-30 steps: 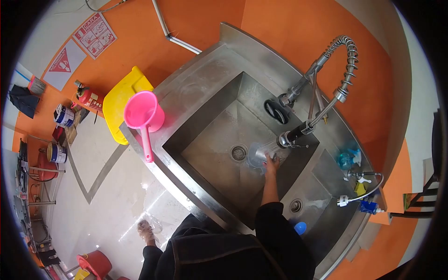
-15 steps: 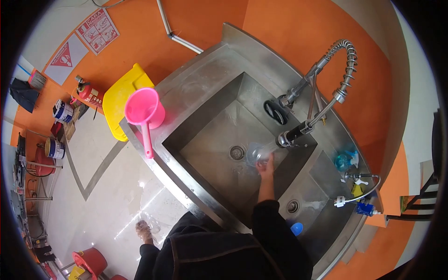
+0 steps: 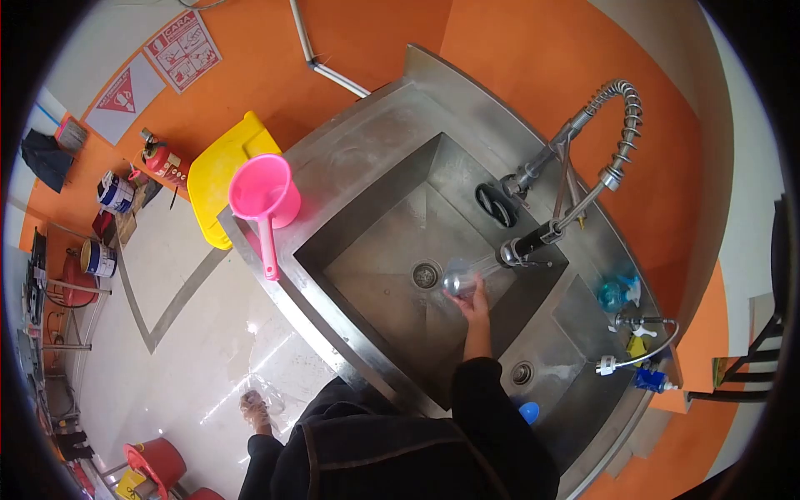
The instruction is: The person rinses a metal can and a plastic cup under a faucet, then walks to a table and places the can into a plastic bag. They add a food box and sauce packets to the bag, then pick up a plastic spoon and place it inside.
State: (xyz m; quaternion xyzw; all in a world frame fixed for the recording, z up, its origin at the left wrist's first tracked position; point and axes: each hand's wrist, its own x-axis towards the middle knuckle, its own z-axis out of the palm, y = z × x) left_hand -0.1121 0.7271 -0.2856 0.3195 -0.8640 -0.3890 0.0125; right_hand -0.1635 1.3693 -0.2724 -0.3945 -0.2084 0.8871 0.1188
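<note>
My right hand [image 3: 474,307] is wrapped round a clear cup-like container [image 3: 456,278] inside the large steel sink basin [image 3: 375,308]. The container sits just under the spray faucet head [image 3: 508,253], close to the drain [image 3: 425,275]. Over the floor, outside the sink's front edge, my left hand [image 3: 253,410] is closed on a see-through object [image 3: 272,402]. Its kind is hard to make out against the shiny floor.
A pink dipper [image 3: 267,196] rests on the sink's left ledge, beside a yellow bin lid [image 3: 218,175]. A black object [image 3: 497,205] lies at the basin's back wall. Farther right are a spray bottle [image 3: 613,295] and a blue item [image 3: 529,412] near the second basin.
The clear container has tilted in my right hand, and the splash around it is smaller. The whole view has shifted slightly; my left hand stays over the floor.
</note>
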